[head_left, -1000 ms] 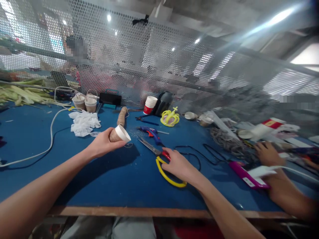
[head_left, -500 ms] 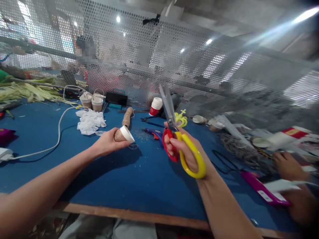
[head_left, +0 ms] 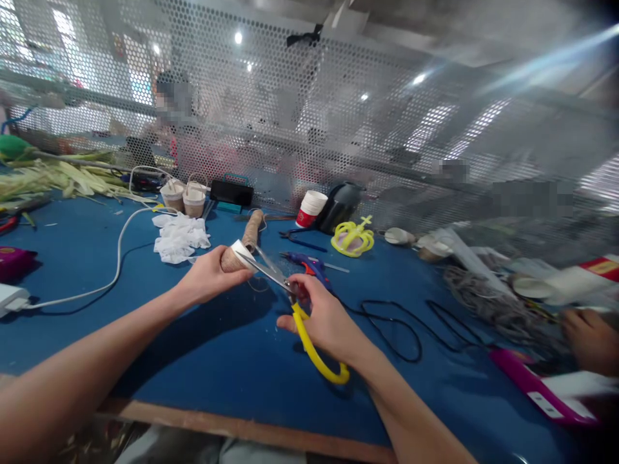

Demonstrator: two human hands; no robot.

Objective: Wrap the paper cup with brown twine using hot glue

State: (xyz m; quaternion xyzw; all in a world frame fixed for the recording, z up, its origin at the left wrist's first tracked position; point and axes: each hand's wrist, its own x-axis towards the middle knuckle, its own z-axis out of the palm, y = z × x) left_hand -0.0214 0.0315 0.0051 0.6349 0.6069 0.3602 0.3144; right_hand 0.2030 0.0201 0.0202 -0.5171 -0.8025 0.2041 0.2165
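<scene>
My left hand [head_left: 206,278] is closed around a white paper cup [head_left: 232,259] whose side is wrapped in brown twine. The cup is tilted, its white rim toward the right. In my right hand [head_left: 326,316] is a pair of scissors [head_left: 309,346]; its yellow handle loop shows, while my fingers hide the rest of the grip. The blades are spread, with one reaching the cup's rim; whether it touches is unclear. Behind the cup lies a roll of brown twine [head_left: 252,231]. A blue glue gun [head_left: 309,263] rests beyond my right hand.
A yellow crown-shaped piece [head_left: 353,237] and stacked paper cups [head_left: 311,209] stand farther back. White crumpled gloves [head_left: 180,237] lie left. A black cord [head_left: 411,354] runs right toward a purple power strip [head_left: 536,390], near another person's hand [head_left: 590,340]. Perforated mesh [head_left: 271,122] borders the table.
My right hand has brought the scissors down and left, from upright in the air to the cup's rim. My left hand still holds the cup. The view has shifted slightly.
</scene>
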